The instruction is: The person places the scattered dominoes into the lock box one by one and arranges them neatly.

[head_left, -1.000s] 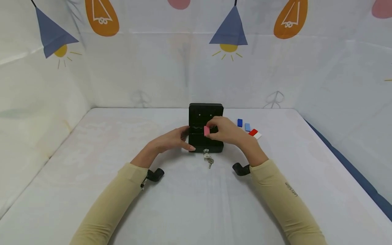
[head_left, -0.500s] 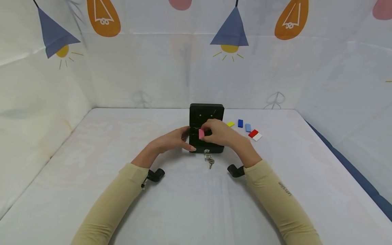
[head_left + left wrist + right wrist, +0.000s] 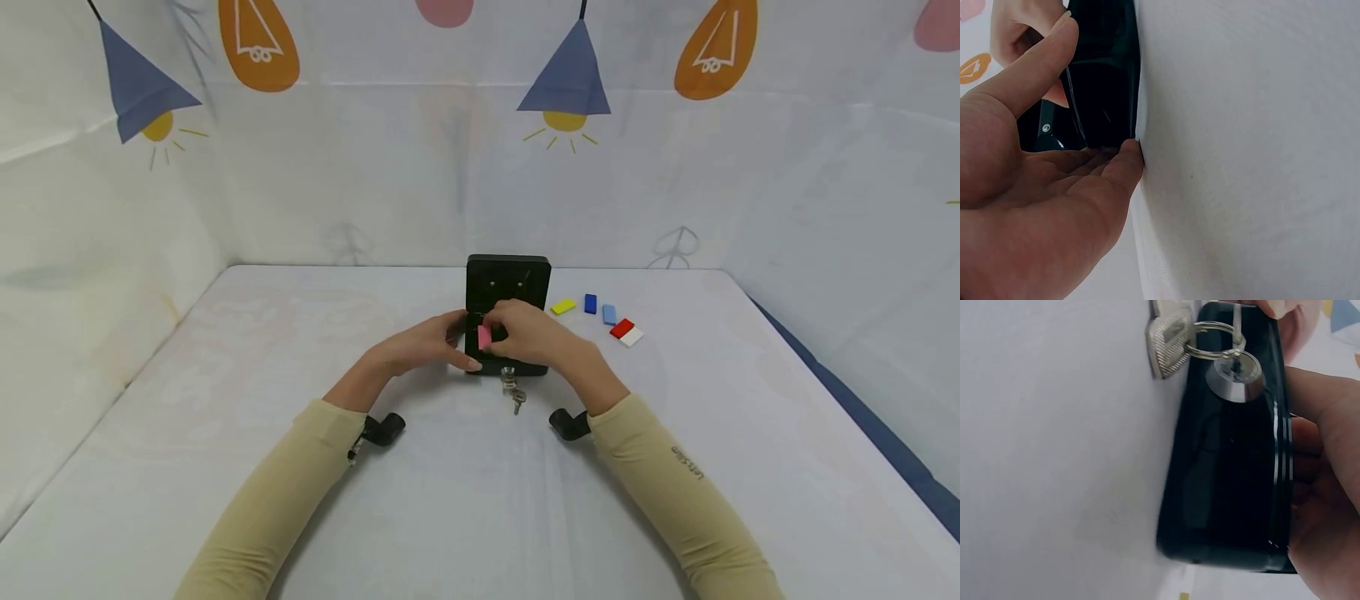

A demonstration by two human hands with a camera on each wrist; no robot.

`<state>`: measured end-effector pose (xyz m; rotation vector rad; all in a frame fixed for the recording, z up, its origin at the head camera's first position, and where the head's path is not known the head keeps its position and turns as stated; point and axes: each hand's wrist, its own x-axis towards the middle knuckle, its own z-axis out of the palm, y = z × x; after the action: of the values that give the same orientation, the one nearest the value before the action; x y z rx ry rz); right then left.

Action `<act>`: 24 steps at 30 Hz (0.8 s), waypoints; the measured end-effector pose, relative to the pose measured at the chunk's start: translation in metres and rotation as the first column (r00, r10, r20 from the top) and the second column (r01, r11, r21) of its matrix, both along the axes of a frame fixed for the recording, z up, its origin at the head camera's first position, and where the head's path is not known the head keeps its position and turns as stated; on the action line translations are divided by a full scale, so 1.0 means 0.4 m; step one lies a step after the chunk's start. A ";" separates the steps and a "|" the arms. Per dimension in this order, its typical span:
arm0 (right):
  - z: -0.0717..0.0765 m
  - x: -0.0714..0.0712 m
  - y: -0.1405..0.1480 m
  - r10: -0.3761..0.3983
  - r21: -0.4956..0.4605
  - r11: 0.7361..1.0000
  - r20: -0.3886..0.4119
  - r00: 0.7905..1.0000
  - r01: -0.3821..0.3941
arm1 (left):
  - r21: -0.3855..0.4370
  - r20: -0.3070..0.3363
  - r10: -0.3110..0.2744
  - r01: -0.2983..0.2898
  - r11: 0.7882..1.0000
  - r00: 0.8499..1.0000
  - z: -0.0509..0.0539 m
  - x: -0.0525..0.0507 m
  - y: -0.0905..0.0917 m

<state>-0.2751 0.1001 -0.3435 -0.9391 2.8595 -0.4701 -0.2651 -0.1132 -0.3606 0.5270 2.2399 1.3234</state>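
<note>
A black metal box (image 3: 507, 282) stands on the white table with its lid raised. The right hand (image 3: 536, 333) pinches a pink block (image 3: 483, 337) over the left part of the box's inside. Around the box's left side curve the fingers and thumb of the left hand (image 3: 423, 343), the thumb at the front left corner. In the left wrist view the left hand's (image 3: 1054, 187) fingertips touch the box's (image 3: 1107, 94) side wall. Keys (image 3: 517, 398) hang from the front lock, which the right wrist view shows as a silver cylinder (image 3: 1238, 381).
Right of the box lie a yellow block (image 3: 563, 307), a dark blue block (image 3: 591, 303), a light blue block (image 3: 609, 314), a red block (image 3: 622, 327) and a white block (image 3: 632, 336). A patterned white cloth (image 3: 375, 167) hangs behind the table.
The right hand has carried the pink block leftward and slightly nearer the box's front. The yellow block, hidden at first, now shows. The left hand keeps its place on the box.
</note>
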 end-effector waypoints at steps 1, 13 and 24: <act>-0.002 -0.001 -0.002 0.006 -0.004 1.000 0.004 1.000 -0.006 | 0.000 0.000 -0.001 0.001 1.000 1.000 0.000 0.000 0.000; -0.012 -0.011 -0.024 -0.007 0.017 1.000 -0.036 0.999 0.008 | -0.011 -0.012 -0.003 0.003 1.000 1.000 0.000 -0.001 0.002; -0.017 -0.010 -0.042 -0.029 0.064 0.998 0.010 1.000 0.028 | -0.018 -0.032 -0.005 0.004 1.000 0.999 0.001 0.000 0.002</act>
<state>-0.2793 0.0835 -0.3502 -0.8839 2.8632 -0.3826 -0.2650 -0.1126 -0.3600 0.5502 2.2736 1.2998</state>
